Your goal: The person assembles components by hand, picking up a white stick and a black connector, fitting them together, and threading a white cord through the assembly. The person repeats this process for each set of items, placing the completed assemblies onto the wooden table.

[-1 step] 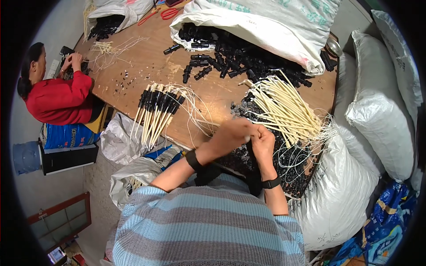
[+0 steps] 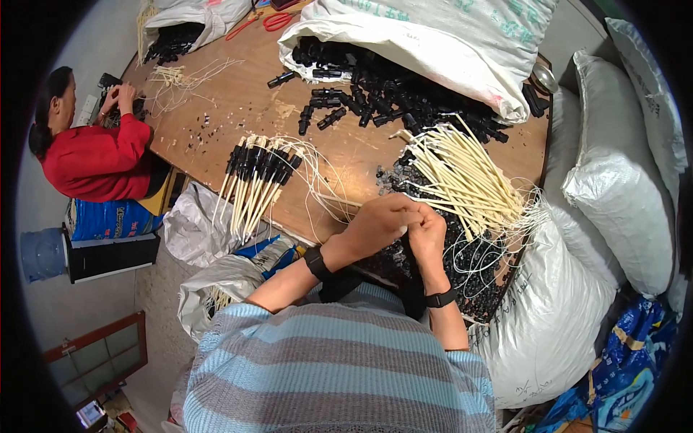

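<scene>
My left hand and my right hand meet over the table's near edge, fingers closed and thumbs pinched together. What lies between the fingertips is too small and hidden to make out. A pale cream rod reaches the far side of my left hand; I cannot tell whether it is held. Beyond my right hand lies a heap of cream rods with thin white cords. Small black pieces spread under and around the hands. To the left, a bundle of cream rods with black sleeves rests on the table.
A white woven sack spills black plastic fittings onto the wooden table. Red scissors lie at the far edge. Full white sacks line the right side. A person in red works at the far left.
My left hand, blurred by motion earlier, is now sharp, its fingers drawn in against my right hand. My right hand stays nearly in place.
</scene>
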Action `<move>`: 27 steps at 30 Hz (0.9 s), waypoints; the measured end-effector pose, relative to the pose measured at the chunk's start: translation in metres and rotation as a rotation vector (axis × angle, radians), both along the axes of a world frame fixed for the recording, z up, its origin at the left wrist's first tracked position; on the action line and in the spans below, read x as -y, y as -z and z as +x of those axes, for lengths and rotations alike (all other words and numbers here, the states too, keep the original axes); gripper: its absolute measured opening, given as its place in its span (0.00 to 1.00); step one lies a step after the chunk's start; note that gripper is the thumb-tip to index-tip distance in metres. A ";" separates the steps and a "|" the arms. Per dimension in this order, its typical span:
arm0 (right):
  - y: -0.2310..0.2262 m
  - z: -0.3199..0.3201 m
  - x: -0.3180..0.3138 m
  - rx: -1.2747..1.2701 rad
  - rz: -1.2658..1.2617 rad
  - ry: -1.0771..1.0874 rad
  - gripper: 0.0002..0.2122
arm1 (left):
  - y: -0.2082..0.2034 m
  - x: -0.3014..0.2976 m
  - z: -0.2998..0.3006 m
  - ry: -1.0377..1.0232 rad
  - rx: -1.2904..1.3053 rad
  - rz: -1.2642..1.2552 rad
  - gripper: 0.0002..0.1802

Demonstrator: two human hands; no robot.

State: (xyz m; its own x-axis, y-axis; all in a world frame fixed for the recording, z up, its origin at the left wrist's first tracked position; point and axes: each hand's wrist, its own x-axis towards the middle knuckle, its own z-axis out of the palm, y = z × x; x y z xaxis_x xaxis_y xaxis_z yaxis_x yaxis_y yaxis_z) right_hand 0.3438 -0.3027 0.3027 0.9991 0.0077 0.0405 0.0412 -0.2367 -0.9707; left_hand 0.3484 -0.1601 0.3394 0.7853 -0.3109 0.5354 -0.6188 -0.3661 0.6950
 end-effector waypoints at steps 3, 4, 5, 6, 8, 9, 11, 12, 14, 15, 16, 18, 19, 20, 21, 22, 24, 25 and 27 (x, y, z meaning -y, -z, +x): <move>-0.009 -0.007 -0.003 -0.006 -0.025 -0.059 0.05 | 0.007 -0.011 -0.002 -0.037 -0.013 0.099 0.22; -0.020 -0.008 -0.004 0.022 -0.222 -0.035 0.05 | 0.002 -0.013 -0.003 -0.037 -0.012 0.097 0.22; -0.025 -0.009 -0.005 0.049 -0.420 -0.010 0.04 | -0.007 -0.014 -0.006 -0.117 -0.274 -0.040 0.22; -0.024 -0.008 -0.006 0.050 -0.423 -0.007 0.04 | -0.011 -0.014 -0.007 -0.195 -0.537 -0.177 0.22; -0.025 -0.009 -0.010 0.497 -0.549 0.060 0.04 | 0.001 -0.012 -0.005 -0.175 -0.778 -0.488 0.16; -0.025 -0.010 -0.010 0.542 -0.603 0.035 0.04 | 0.005 -0.014 -0.006 -0.189 -0.795 -0.459 0.14; -0.028 -0.012 -0.013 0.554 -0.616 0.017 0.04 | 0.016 -0.015 -0.005 -0.204 -0.765 -0.462 0.12; -0.028 -0.013 -0.013 0.566 -0.628 0.002 0.04 | 0.020 -0.016 -0.005 -0.207 -0.765 -0.464 0.12; -0.027 -0.013 -0.012 0.566 -0.605 0.000 0.05 | 0.022 -0.019 -0.004 -0.206 -0.740 -0.417 0.11; -0.026 -0.013 -0.010 0.577 -0.560 -0.001 0.05 | 0.021 -0.020 -0.004 -0.204 -0.741 -0.417 0.11; -0.026 -0.012 -0.010 0.589 -0.512 -0.005 0.06 | 0.020 -0.024 -0.004 -0.205 -0.705 -0.353 0.10; -0.033 -0.016 -0.006 0.380 -0.316 -0.063 0.06 | 0.017 -0.031 -0.001 -0.208 -0.669 -0.288 0.10; -0.037 -0.018 -0.003 0.170 -0.120 -0.116 0.06 | 0.013 -0.035 0.002 -0.227 -0.421 -0.162 0.12; -0.041 -0.017 0.000 -0.100 0.157 -0.138 0.09 | 0.008 -0.036 0.003 -0.243 -0.174 -0.036 0.15; -0.041 -0.014 0.003 -0.178 0.383 -0.143 0.10 | 0.001 -0.034 0.000 -0.244 -0.175 -0.035 0.15; -0.039 -0.010 0.009 -0.255 0.608 -0.144 0.10 | -0.021 -0.027 -0.004 -0.161 -0.210 -0.028 0.18; -0.045 -0.008 0.021 -0.349 1.008 -0.218 0.10 | -0.029 -0.023 -0.007 -0.077 -0.247 -0.023 0.21; -0.049 -0.007 0.023 -0.361 0.967 -0.209 0.11 | -0.020 -0.025 -0.008 -0.033 -0.293 0.051 0.23; -0.053 -0.007 0.024 -0.372 0.926 -0.200 0.11 | -0.007 -0.029 -0.006 -0.003 -0.349 0.126 0.22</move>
